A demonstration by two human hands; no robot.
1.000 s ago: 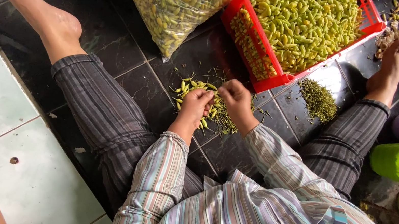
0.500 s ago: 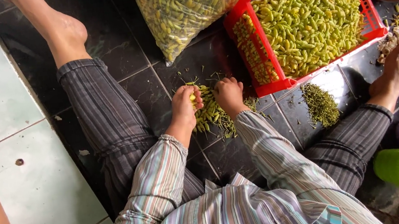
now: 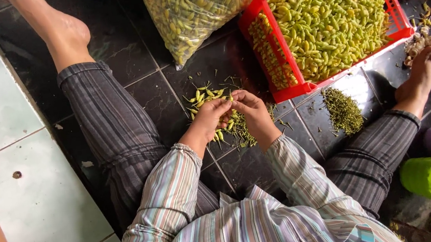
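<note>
The fingertips of both hands are hard to see, because they bunch together over a small pile of chilies point(image 3: 220, 116) on the dark floor point(image 3: 137, 70). Something small and green sits between the fingers, but it is too tiny to tell just how it is held. The plastic bag of chilies point(image 3: 187, 8) is cut off at the top edge. Part of another person shows at the top right corner, and a bare limb shows at the bottom left.

There is one red crate point(image 3: 273, 52), full of yellow-green chilies. There is one small heap of green stems point(image 3: 343, 111) beside it. Two green pots point(image 3: 428, 179) stand at the bottom right.

The left hand point(image 3: 210, 117) and the right hand point(image 3: 250, 110) touch each other, right over the small pile. Both have their fingers curled in and pinched shut on a chili. Both arms, in striped sleeves, reach forward between the person's spread legs. The bare feet rest on the floor.
</note>
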